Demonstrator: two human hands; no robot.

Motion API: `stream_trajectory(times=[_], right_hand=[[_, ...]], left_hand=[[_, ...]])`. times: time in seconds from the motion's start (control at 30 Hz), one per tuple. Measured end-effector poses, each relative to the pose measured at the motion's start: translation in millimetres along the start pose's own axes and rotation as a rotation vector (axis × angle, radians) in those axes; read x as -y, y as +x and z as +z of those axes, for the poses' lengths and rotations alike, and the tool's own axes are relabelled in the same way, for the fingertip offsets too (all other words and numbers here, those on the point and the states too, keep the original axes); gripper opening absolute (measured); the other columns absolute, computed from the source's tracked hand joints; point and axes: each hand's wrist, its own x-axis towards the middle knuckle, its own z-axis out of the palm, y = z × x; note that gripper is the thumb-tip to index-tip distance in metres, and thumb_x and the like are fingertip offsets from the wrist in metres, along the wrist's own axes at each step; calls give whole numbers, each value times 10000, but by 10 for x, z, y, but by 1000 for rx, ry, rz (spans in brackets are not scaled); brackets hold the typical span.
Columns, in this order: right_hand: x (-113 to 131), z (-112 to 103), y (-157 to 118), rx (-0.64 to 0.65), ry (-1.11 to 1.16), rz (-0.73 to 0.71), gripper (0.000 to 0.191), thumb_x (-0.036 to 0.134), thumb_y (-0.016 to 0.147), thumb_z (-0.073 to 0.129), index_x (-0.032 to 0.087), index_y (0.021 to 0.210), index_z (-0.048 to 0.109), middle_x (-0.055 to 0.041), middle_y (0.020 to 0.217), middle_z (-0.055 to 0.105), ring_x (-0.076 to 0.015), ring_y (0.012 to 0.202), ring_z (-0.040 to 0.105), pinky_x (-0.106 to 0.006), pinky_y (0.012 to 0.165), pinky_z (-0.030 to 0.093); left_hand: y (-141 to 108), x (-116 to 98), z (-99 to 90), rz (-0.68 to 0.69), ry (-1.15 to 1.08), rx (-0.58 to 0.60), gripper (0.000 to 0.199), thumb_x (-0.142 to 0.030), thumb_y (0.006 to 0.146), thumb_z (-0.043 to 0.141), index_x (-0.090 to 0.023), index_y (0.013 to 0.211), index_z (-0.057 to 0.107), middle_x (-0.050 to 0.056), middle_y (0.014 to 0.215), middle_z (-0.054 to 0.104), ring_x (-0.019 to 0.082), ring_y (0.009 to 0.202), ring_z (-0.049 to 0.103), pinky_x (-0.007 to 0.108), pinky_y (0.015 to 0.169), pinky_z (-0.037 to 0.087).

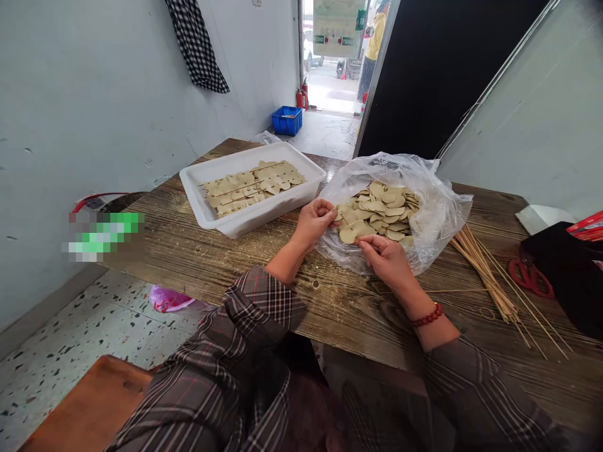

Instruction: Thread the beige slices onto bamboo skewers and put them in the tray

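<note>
While the door sign (336,26) reads "TSINGT", left fingers (326,211) and right fingers (370,245) pinch tan slices (348,233).

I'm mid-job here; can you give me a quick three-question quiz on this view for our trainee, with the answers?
1. Multiple choice: Where does the pile of loose slices between the hands and the doorway lie?
A) On the floor
B) In the blue crate
C) In the clear plastic bag

2. True or false: The red scissors lie to the left of the plastic bag.

3. Short answer: Which hand is nearer the white tray?

Key:
1. C.
2. False; they lie on the right, beyond the bundle of skewers.
3. The left hand.
</note>
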Motion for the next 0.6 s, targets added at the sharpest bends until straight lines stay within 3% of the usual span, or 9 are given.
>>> stream_trajectory(times=[0.13, 0.33, 0.5, 0.6], right_hand=[[-25, 1, 4, -27, 25, 14, 296, 394, 872, 533, 151, 867, 702, 31, 506, 503, -109, 463, 437, -239, 476, 327], [11, -7, -1, -67, 62, 15, 308, 415, 872, 535, 146, 872, 684, 40, 509, 494, -102, 456, 429, -234, 471, 325], [85, -5, -11, -52, -11, -19, 276, 380, 869, 533, 153, 846, 689, 35, 515, 496, -110, 481, 439, -238, 489, 329], [123, -4, -17, -50, -44, -24, 270, 374, 867, 535, 156, 839, 691, 34, 517, 507, -113, 483, 445, -243, 497, 335]], left_hand=[[-43, -6, 64, -30, -22, 87, 244, -249, 692, 770, -135, 734, 559, -20, 588, 616, 64, 514, 556, 182, 536, 436], [-68, -51, 61, -195, -256, 65, 328, -326, 696, 787, -130, 907, 629, 16, 759, 690, 97, 631, 632, 221, 622, 510], [-111, -43, 120, -268, -357, 203, 299, -296, 668, 811, -104, 861, 688, 57, 809, 716, 109, 713, 651, 218, 685, 518], [-131, -47, 162, -258, -388, 204, 272, -246, 630, 829, -110, 827, 699, 41, 783, 714, 97, 688, 638, 203, 670, 514]])
